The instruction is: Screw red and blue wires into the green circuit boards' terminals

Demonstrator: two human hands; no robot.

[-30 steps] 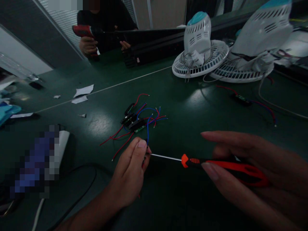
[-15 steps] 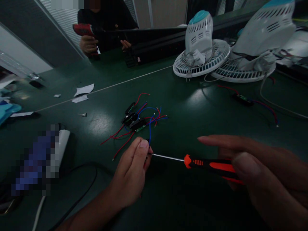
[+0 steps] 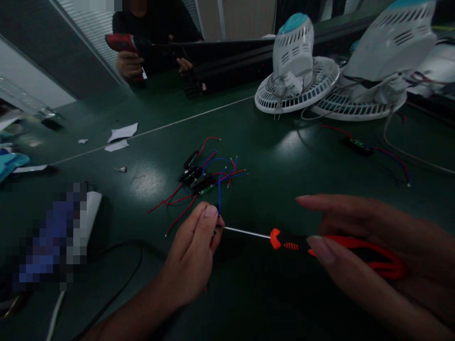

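Note:
My left hand (image 3: 195, 253) is closed around a small dark part, mostly hidden by the fingers. A blue wire (image 3: 219, 192) rises from it, and a bit of red shows below the hand. The thin shaft of a screwdriver (image 3: 245, 232) reaches that part from the right. My right hand (image 3: 384, 255) holds its orange and black handle loosely, with the thumb on the near side and the index finger stretched out above. Just beyond my left hand lie several small black modules (image 3: 202, 182) with green boards and red and blue wires.
Two white fans (image 3: 296, 92) rest grille-down at the back right. A single wired module (image 3: 359, 146) lies on the right. Across the green table a person holds a red power drill (image 3: 122, 42) beside a long black panel (image 3: 231, 66). Paper scraps (image 3: 122, 132) and a white power strip (image 3: 88, 213) are left.
My right thumb has slid forward along the screwdriver handle, and the handle has turned, showing its orange side differently. My left hand keeps its grip on the small part.

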